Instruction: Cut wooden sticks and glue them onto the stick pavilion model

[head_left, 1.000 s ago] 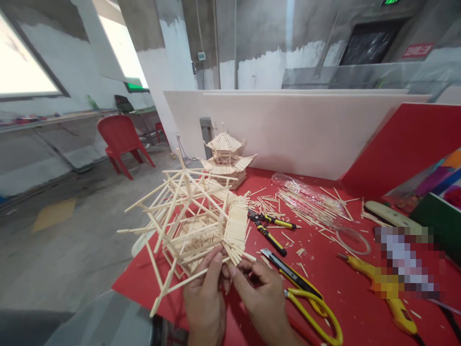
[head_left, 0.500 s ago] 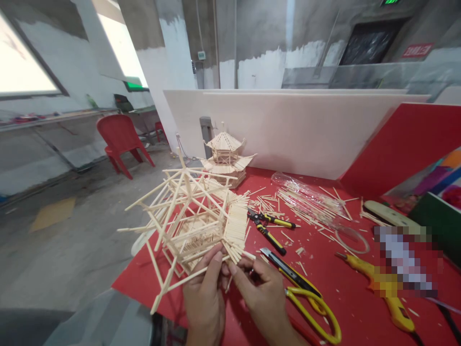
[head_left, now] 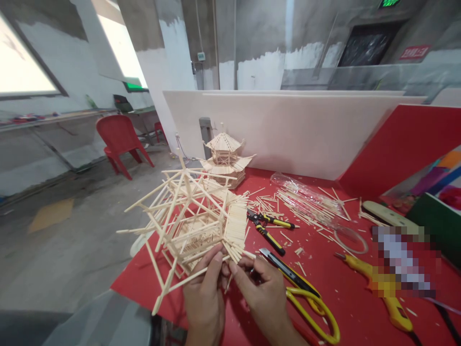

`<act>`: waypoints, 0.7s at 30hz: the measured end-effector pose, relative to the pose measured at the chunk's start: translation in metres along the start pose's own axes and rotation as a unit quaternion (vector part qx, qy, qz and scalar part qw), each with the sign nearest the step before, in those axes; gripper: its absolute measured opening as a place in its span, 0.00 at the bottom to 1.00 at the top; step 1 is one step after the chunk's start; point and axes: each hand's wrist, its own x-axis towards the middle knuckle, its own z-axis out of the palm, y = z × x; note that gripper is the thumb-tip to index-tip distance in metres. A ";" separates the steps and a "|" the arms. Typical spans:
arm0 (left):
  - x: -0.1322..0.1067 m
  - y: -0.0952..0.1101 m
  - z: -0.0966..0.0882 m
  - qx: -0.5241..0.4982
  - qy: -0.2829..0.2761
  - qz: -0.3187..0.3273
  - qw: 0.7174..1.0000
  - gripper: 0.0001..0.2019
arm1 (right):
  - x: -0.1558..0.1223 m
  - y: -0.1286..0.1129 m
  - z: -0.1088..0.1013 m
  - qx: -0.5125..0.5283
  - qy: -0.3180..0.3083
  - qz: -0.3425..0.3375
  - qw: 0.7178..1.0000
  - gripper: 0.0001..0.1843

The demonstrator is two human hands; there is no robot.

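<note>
It's a wkshp w/ glue gun [head_left: 391, 302], pliers [head_left: 267, 234].

The left hand [head_left: 206, 293] hides some of the stick model [head_left: 236, 222] (pixelation partly covers the glue gun [head_left: 396, 310]).

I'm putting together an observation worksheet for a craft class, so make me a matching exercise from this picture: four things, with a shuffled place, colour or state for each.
Things
1. Pliers
2. Glue gun
3. Pagoda model
4. Stick frame

Descriptions
A. Yellow body, farthest right of the four
B. At the fingers of the left hand and right hand
C. Black-and-yellow handles, spread apart
D. Standing near the white board

Pairs: 1-C, 2-A, 3-D, 4-B
</note>
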 end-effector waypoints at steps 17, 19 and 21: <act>-0.001 0.000 0.000 0.001 -0.004 -0.013 1.000 0.21 | 0.000 0.000 -0.001 0.008 -0.011 0.011 1.000 0.10; -0.002 0.001 0.001 0.000 -0.003 -0.013 1.000 0.21 | 0.000 -0.001 -0.001 0.006 -0.011 0.008 1.000 0.10; -0.003 0.002 0.002 -0.002 -0.002 -0.013 1.000 0.21 | 0.000 -0.002 -0.001 0.007 -0.016 0.007 1.000 0.10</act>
